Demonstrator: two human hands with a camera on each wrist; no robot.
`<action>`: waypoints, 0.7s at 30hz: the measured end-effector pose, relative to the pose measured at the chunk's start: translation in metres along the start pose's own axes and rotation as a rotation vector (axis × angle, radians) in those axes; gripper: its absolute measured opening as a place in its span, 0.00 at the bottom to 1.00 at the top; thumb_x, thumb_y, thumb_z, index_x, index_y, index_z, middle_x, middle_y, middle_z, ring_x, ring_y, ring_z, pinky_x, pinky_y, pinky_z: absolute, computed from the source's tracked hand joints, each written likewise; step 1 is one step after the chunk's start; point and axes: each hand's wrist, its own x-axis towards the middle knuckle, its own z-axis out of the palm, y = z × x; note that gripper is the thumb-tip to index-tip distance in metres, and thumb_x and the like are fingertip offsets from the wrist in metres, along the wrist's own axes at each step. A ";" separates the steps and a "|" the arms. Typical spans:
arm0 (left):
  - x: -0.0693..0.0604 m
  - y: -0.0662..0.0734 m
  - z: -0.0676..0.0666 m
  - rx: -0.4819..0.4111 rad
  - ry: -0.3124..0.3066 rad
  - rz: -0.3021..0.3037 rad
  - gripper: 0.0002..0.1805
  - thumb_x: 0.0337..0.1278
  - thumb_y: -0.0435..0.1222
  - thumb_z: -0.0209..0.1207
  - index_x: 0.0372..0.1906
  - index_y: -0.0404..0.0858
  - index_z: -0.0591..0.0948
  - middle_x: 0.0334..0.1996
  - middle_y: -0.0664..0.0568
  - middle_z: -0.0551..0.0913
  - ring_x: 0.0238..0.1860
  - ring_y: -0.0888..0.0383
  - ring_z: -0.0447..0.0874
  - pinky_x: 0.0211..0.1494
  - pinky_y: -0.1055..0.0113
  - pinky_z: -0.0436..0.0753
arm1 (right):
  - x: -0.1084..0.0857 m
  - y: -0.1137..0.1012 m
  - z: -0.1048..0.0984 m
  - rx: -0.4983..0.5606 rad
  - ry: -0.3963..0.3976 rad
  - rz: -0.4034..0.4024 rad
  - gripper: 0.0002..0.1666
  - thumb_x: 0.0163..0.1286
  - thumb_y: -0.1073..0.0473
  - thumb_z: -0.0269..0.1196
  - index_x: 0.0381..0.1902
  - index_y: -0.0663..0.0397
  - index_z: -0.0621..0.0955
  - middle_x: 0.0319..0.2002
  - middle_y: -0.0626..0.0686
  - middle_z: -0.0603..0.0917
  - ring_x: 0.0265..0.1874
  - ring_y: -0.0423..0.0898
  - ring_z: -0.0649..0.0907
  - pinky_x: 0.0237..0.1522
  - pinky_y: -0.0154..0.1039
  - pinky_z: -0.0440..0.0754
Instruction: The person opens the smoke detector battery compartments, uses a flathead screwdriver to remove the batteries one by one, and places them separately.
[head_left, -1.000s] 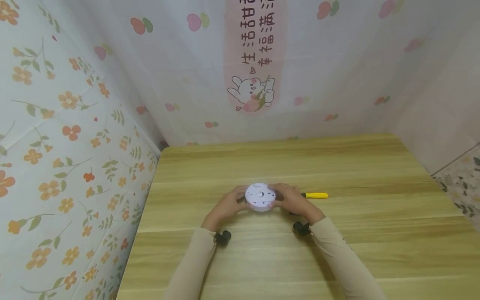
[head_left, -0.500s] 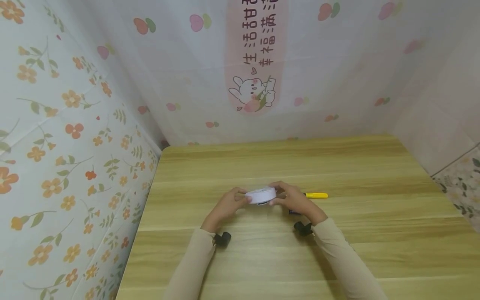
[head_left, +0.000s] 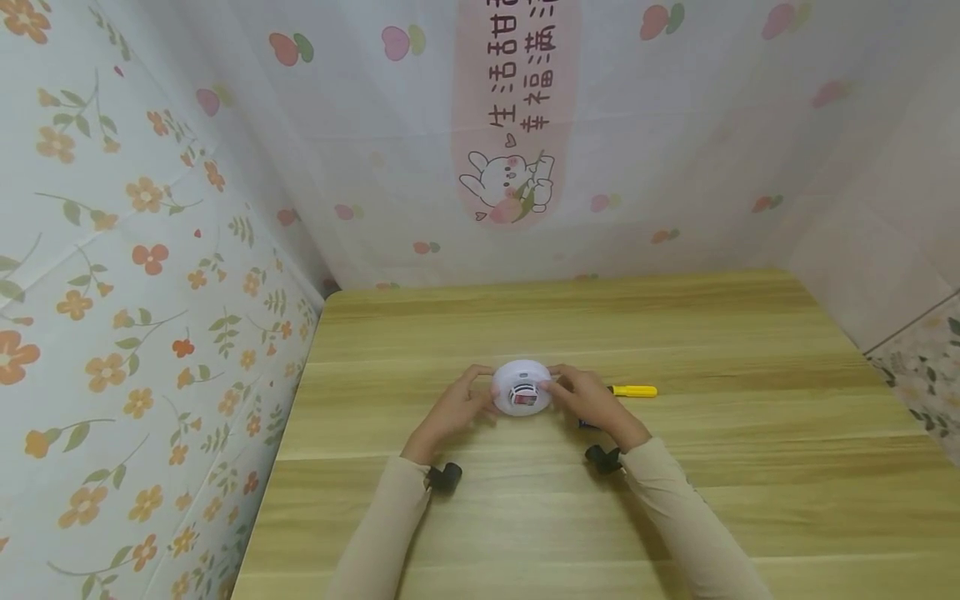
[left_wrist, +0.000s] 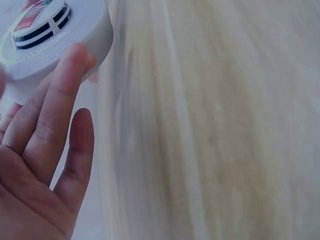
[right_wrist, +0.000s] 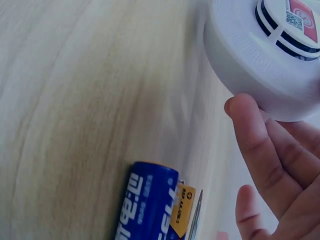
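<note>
A round white smoke detector (head_left: pixel 519 372) is held between both hands above the table. Its slotted raised centre, with a red and white label, faces the head camera. On its left edge, the left hand (head_left: pixel 455 410) grips the rim with thumb and fingers. The right hand (head_left: pixel 591 400) holds the opposite edge the same way. In the left wrist view, the left hand's fingers (left_wrist: pixel 60 110) support the side of the detector. From the right wrist, the right hand's fingers (right_wrist: pixel 250 130) are seen against its rim; part of the detector lies outside that view.
Beyond the right hand lies a screwdriver with a yellow handle (head_left: pixel 634 391). Near the right wrist are a blue battery (right_wrist: pixel 145 205), an orange and blue battery (right_wrist: pixel 183 207) and a thin metal shaft (right_wrist: pixel 196 215). Patterned curtains (head_left: pixel 375 150) border the wooden table (head_left: pixel 420 325).
The smoke detector has been turned over between the hands. Its flat back faced up at first, then its side showed, and now its slotted front shows. Both hands stay in nearly the same place.
</note>
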 end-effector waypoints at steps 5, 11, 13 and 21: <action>0.001 0.000 0.001 -0.005 0.008 -0.062 0.28 0.68 0.41 0.54 0.71 0.48 0.63 0.29 0.41 0.88 0.27 0.55 0.87 0.24 0.69 0.78 | 0.002 -0.002 0.002 -0.035 -0.011 0.006 0.30 0.74 0.47 0.54 0.63 0.63 0.74 0.26 0.51 0.82 0.21 0.40 0.74 0.26 0.34 0.74; 0.003 0.004 0.002 0.038 0.010 -0.094 0.36 0.64 0.33 0.56 0.74 0.50 0.59 0.28 0.43 0.87 0.26 0.56 0.86 0.24 0.69 0.79 | 0.003 -0.006 0.004 -0.060 -0.025 0.030 0.29 0.74 0.49 0.53 0.66 0.61 0.71 0.23 0.51 0.82 0.19 0.40 0.74 0.24 0.35 0.74; 0.003 0.004 0.002 0.053 0.011 -0.094 0.36 0.64 0.33 0.56 0.75 0.50 0.59 0.27 0.44 0.87 0.25 0.57 0.86 0.24 0.69 0.79 | 0.004 -0.007 0.004 -0.073 -0.031 0.034 0.29 0.74 0.50 0.53 0.66 0.61 0.71 0.23 0.50 0.82 0.19 0.40 0.74 0.24 0.34 0.73; 0.005 -0.001 0.005 0.027 -0.006 -0.126 0.37 0.63 0.34 0.57 0.75 0.48 0.58 0.27 0.46 0.87 0.25 0.57 0.85 0.29 0.65 0.83 | 0.010 -0.007 0.007 -0.192 -0.030 0.010 0.27 0.73 0.52 0.55 0.64 0.62 0.72 0.22 0.50 0.79 0.19 0.41 0.73 0.25 0.36 0.74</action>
